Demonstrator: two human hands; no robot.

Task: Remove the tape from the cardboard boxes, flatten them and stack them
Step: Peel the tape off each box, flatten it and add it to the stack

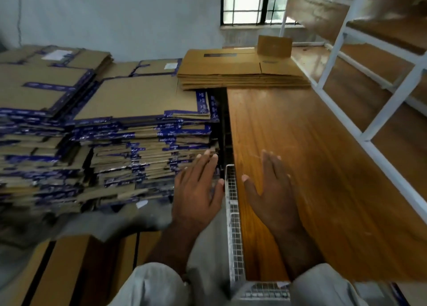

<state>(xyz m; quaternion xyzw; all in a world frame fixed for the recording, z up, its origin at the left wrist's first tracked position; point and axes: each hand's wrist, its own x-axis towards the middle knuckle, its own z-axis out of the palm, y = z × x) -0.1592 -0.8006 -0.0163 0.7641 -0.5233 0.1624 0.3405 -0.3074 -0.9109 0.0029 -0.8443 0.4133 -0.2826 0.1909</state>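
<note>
A tall pile of flattened cardboard boxes (138,102) with blue tape strips fills the left. A second, neater stack of flat boxes (240,71) without tape lies at the far end of the wooden table (312,155). My left hand (196,190) is open, fingers straight, its fingertips close to the side of the taped pile. My right hand (275,197) is open and spread, hovering over or resting on the table top near its left edge; I cannot tell which. Neither hand holds anything.
A white wire basket (233,213) hangs along the table's left edge between my hands. A white metal shelf rack (369,93) with wooden boards stands on the right. A small upright cardboard piece (275,46) stands behind the far stack. More brown boxes (69,271) lie lower left.
</note>
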